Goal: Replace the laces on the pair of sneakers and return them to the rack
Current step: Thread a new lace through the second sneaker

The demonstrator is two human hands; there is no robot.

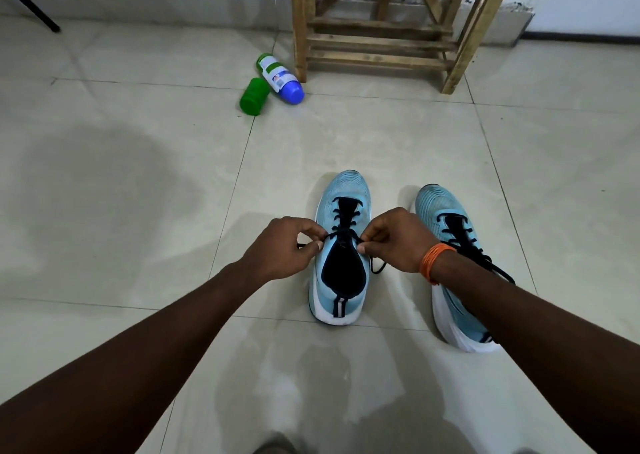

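Both hands are pinching the dark lace point(341, 235) at the top of the left shoe point(346, 187). The left hand point(280, 249) is gripping one end between thumb and forefinger at the shoe's left side, and the right hand point(394, 242) is gripping the other end at its right side. The shoe is standing toe far, heel near, its long axis running away between the hands, with the lace stretching crosswise from grip to grip. Tightening or knotting is probably coming, with both hands equally near. The other shoe point(433, 201) is standing just right; the rack point(381, 41) is standing far.
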